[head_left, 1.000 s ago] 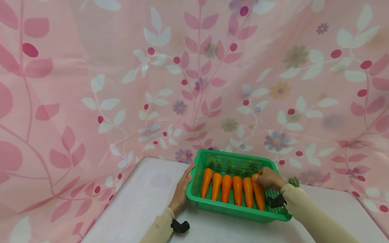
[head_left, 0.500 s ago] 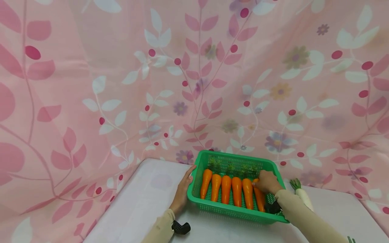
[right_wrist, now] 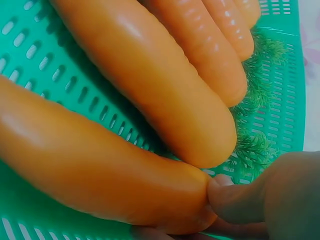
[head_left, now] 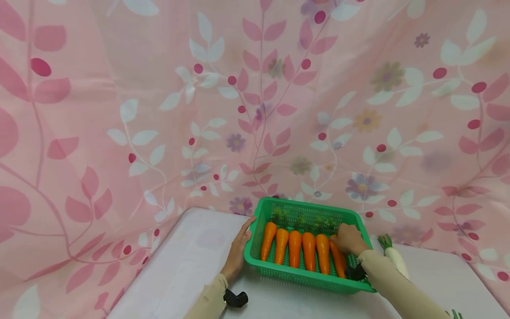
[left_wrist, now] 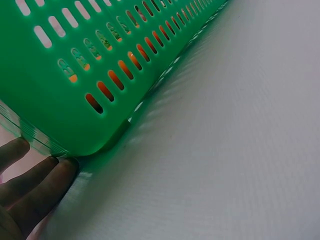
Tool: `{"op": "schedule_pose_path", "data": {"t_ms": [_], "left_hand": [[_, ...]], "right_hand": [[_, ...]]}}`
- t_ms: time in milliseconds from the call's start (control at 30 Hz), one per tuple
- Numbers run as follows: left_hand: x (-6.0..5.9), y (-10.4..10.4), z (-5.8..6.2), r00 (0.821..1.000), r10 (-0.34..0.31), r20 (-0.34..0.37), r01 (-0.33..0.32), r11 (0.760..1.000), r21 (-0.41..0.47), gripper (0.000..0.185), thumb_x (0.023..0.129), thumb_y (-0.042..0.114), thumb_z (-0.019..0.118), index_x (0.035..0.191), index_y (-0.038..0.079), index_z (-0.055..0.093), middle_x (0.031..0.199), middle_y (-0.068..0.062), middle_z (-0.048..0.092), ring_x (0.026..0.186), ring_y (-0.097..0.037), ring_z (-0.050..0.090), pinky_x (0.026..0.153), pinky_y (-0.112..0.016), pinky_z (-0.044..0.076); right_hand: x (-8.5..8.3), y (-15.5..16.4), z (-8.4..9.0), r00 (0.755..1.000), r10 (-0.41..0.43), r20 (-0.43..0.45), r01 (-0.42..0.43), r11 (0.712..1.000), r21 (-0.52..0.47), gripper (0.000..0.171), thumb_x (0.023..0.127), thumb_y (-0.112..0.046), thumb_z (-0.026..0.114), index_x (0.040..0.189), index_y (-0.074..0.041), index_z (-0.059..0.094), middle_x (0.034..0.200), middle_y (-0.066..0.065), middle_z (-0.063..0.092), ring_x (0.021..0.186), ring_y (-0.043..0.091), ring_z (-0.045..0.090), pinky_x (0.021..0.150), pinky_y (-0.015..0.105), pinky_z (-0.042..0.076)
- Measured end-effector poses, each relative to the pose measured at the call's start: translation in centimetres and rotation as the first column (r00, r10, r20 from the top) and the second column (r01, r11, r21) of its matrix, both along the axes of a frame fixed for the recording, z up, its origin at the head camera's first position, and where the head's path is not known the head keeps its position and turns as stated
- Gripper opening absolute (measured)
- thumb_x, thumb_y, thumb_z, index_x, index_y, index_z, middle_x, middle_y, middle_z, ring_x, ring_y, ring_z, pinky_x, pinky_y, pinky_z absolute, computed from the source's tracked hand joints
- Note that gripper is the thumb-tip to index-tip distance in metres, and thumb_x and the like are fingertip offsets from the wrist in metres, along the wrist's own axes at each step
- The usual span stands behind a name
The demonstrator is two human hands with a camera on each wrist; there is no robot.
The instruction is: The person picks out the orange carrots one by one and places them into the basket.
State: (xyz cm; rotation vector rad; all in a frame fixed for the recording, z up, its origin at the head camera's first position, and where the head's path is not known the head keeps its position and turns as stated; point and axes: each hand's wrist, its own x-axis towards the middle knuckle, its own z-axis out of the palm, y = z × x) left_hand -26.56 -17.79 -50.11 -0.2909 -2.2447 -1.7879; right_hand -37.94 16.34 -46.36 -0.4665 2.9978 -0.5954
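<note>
Several orange carrots [head_left: 295, 249] lie side by side in a green perforated basket [head_left: 296, 273], their green tops [right_wrist: 256, 147] against its far wall. My right hand [head_left: 349, 239] reaches into the basket's right part and pinches the thick top end of the rightmost carrot [right_wrist: 107, 172] between thumb and fingers. In the right wrist view that carrot lies low in the basket, its top close to the neighbouring carrot [right_wrist: 165, 95]. Along the basket's left end rests my left hand [head_left: 237, 251]; its fingers [left_wrist: 47, 187] touch the outside of the wall near the bottom corner.
A white radish [head_left: 395, 260] with a green top lies on the white table [head_left: 207, 241], right of the basket and partly behind the right sleeve. Another green stalk tip [head_left: 456, 314] shows at the lower right. A pink floral cloth [head_left: 255, 110] hangs behind the table.
My right hand has moved slightly down and lowered the rightmost carrot into the basket beside the others. The radish has come into fuller view. My left hand stays at the basket's left end.
</note>
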Motion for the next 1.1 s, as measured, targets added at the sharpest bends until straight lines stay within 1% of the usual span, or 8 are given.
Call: {"op": "schedule_pose_path", "data": {"t_ms": [67, 167, 400, 567, 700, 933, 1000, 1100], "left_hand": [[0.0, 0.1, 0.0, 1.0, 0.003, -0.002, -0.003, 1.0, 0.002, 0.047, 0.108, 0.025, 0.031, 0.155, 0.019, 0.034, 0.159, -0.007, 0.033, 0.134, -0.031, 0.045, 0.106, -0.054, 0.037], [-0.1, 0.1, -0.1, 1.0, 0.008, -0.008, -0.008, 1.0, -0.008, 0.047, 0.108, 0.024, 0.031, 0.155, 0.019, 0.033, 0.16, -0.007, 0.033, 0.134, -0.031, 0.045, 0.107, -0.056, 0.037], [-0.2, 0.0, -0.1, 1.0, -0.007, -0.01, 0.007, 1.0, -0.003, 0.048, 0.108, 0.024, 0.031, 0.156, 0.019, 0.033, 0.161, -0.006, 0.03, 0.137, -0.03, 0.042, 0.108, -0.057, 0.035], [-0.1, 0.1, -0.2, 1.0, 0.005, -0.019, -0.006, 1.0, -0.008, 0.047, 0.108, 0.024, 0.031, 0.155, 0.019, 0.033, 0.161, -0.006, 0.031, 0.138, -0.031, 0.041, 0.108, -0.058, 0.035], [0.0, 0.2, -0.4, 1.0, 0.018, -0.022, -0.018, 1.0, -0.009, 0.047, 0.108, 0.024, 0.031, 0.155, 0.019, 0.033, 0.16, -0.005, 0.032, 0.138, -0.031, 0.041, 0.109, -0.059, 0.034], [-2.3, 0.0, -4.4, 0.997, 0.07, -0.035, -0.07, 0.997, 0.025, 0.046, 0.108, 0.037, 0.03, 0.153, 0.035, 0.036, 0.159, 0.007, 0.034, 0.137, -0.027, 0.043, 0.107, -0.06, 0.035], [-2.3, 0.0, -4.4, 0.996, 0.078, -0.039, -0.077, 0.997, 0.019, 0.046, 0.107, 0.039, 0.03, 0.153, 0.036, 0.036, 0.158, 0.007, 0.035, 0.136, -0.027, 0.043, 0.106, -0.06, 0.037], [-2.3, 0.1, -4.2, 0.997, 0.066, -0.047, -0.065, 0.998, 0.024, 0.046, 0.107, 0.04, 0.03, 0.153, 0.035, 0.036, 0.159, 0.007, 0.034, 0.138, -0.028, 0.041, 0.107, -0.061, 0.034]], "right_hand": [[0.1, 0.0, -0.1, 1.0, 0.002, -0.001, -0.002, 1.0, -0.006, 0.048, 0.096, -0.016, 0.059, 0.051, -0.016, 0.043, 0.044, -0.003, 0.032, 0.037, 0.011, 0.036, 0.037, 0.022, 0.032], [0.1, 0.0, -0.2, 1.0, 0.01, 0.002, -0.01, 1.0, -0.013, 0.047, 0.097, -0.016, 0.059, 0.052, -0.015, 0.045, 0.044, -0.003, 0.033, 0.036, 0.012, 0.039, 0.037, 0.022, 0.034], [0.3, 0.0, -0.2, 1.0, 0.004, -0.009, -0.005, 1.0, -0.021, 0.044, 0.096, -0.016, 0.061, 0.054, -0.011, 0.051, 0.044, -0.001, 0.037, 0.037, 0.014, 0.045, 0.037, 0.024, 0.037], [0.1, 0.0, -0.3, 1.0, -0.004, -0.001, 0.004, 1.0, -0.007, 0.04, 0.097, -0.017, 0.062, 0.058, -0.008, 0.055, 0.046, 0.001, 0.04, 0.039, 0.016, 0.047, 0.038, 0.024, 0.039], [0.0, 0.0, -0.4, 1.0, -0.004, 0.005, 0.004, 1.0, -0.012, 0.04, 0.097, -0.016, 0.061, 0.059, -0.008, 0.054, 0.047, 0.001, 0.039, 0.039, 0.017, 0.047, 0.038, 0.025, 0.04], [-0.1, 0.2, -0.8, 1.0, 0.006, 0.011, -0.006, 1.0, -0.021, 0.037, 0.098, -0.015, 0.06, 0.062, -0.007, 0.055, 0.048, 0.002, 0.041, 0.04, 0.017, 0.048, 0.039, 0.025, 0.039], [0.0, 0.2, -0.7, 1.0, 0.007, 0.014, -0.007, 1.0, -0.016, 0.035, 0.098, -0.015, 0.059, 0.064, -0.007, 0.055, 0.048, 0.002, 0.042, 0.041, 0.017, 0.048, 0.039, 0.025, 0.039], [0.2, 0.2, -0.4, 1.0, 0.001, 0.007, -0.001, 1.0, -0.01, 0.033, 0.098, -0.014, 0.058, 0.067, -0.005, 0.056, 0.049, 0.004, 0.044, 0.041, 0.017, 0.048, 0.04, 0.025, 0.04]]}}
